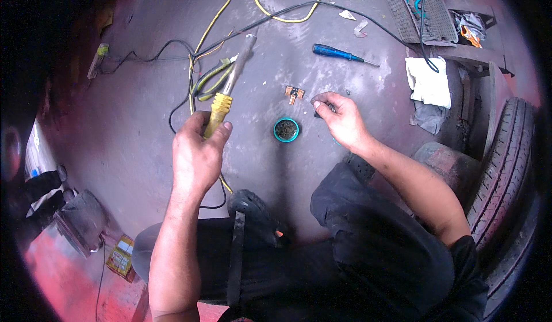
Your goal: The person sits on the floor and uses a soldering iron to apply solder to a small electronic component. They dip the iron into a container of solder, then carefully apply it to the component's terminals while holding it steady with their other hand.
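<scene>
My left hand grips the yellow handle of a soldering iron, its metal barrel pointing up and away over the grey floor. My right hand pinches a small dark part between thumb and fingers, just above the floor. A small round teal tin with dark paste sits between the two hands. A small copper-coloured metal piece lies just beyond the tin, left of my right hand.
A blue-handled screwdriver lies farther off. Green-handled pliers and yellow and black wires lie behind the iron. A white cloth and a tyre are at right; a small yellow box at lower left.
</scene>
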`<state>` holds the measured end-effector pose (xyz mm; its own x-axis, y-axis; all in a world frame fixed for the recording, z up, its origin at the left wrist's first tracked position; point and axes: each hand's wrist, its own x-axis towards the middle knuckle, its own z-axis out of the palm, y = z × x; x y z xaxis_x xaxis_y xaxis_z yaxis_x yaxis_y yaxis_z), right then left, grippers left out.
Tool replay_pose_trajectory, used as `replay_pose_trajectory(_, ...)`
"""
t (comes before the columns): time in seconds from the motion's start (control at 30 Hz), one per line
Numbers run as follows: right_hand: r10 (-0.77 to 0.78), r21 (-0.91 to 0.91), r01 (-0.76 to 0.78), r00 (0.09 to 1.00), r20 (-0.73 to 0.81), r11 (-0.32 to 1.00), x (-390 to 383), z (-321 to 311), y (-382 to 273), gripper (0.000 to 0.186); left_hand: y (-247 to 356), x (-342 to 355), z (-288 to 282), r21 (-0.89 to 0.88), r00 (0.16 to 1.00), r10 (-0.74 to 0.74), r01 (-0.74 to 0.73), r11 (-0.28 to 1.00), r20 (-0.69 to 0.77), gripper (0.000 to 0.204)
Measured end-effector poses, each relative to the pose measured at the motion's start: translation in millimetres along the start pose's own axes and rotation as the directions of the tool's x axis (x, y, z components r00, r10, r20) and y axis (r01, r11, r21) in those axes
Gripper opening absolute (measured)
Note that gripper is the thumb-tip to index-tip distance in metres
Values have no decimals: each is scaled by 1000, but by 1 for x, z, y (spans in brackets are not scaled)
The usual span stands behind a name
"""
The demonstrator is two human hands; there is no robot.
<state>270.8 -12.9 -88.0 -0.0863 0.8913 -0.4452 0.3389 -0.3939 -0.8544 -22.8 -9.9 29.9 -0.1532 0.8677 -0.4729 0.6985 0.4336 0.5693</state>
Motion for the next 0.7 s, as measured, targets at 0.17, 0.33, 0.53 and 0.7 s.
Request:
replay_pose_trajectory(0.17,-16,4,16,1000,-6,1000,-3,1,-5,24,0,-1,2,-76,999,-45,47,996,26,29)
replay_pose_trajectory(0.33,14,-46,-14,1000,-15,999,-7,0,0,22,20,-3,-6,-210,983,-169,180,961,69,26)
replay_pose_trajectory(0.53,-81,-526,147,986,147,838,-22,8,-13,27,20,-4,-13,-232,982,-188,189,954,28,27)
replay_pose_trajectory(0.7,-136,-639,362,917,374,679,-43,21,7,27,26,-6,-13,-184,985,-172,175,967,31,29)
